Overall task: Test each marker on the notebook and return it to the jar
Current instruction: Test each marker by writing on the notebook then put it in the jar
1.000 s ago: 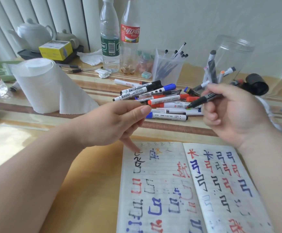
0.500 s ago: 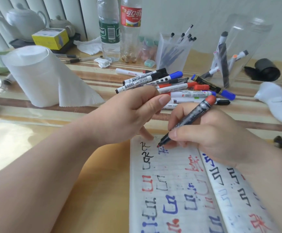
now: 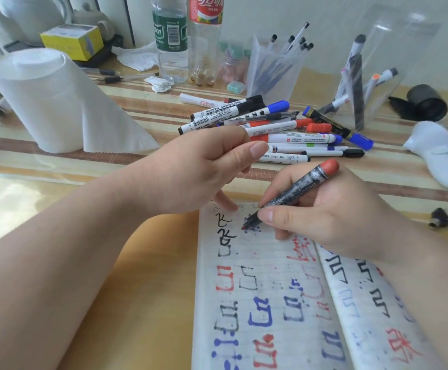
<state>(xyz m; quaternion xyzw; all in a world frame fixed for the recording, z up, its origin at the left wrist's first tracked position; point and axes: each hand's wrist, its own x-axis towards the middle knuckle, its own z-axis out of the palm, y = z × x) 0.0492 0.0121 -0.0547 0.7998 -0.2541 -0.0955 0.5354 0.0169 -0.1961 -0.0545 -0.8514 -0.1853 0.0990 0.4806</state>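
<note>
My right hand (image 3: 332, 217) grips a black marker with a red end (image 3: 295, 192). Its tip touches the top of the left page of the open notebook (image 3: 271, 303), which is covered in red, blue and black marks. My left hand (image 3: 198, 172) hovers over the notebook's top left corner with thumb pressed to curled forefinger, and one lower finger presses the page. Nothing shows inside that hand. Behind the hands lies a pile of several markers (image 3: 284, 129). The clear jar (image 3: 393, 62) at the back right holds a few markers.
A paper towel roll (image 3: 44, 102) stands at the left. Two plastic bottles (image 3: 170, 41) and a clear pen holder (image 3: 273, 70) stand at the back. A black lid (image 3: 427, 102), a white object (image 3: 436, 153) and a small black cap (image 3: 440, 217) lie at the right.
My right hand came down from beside the jar with the marker and set its tip on the notebook's left page. My left hand stayed at the page's top corner.
</note>
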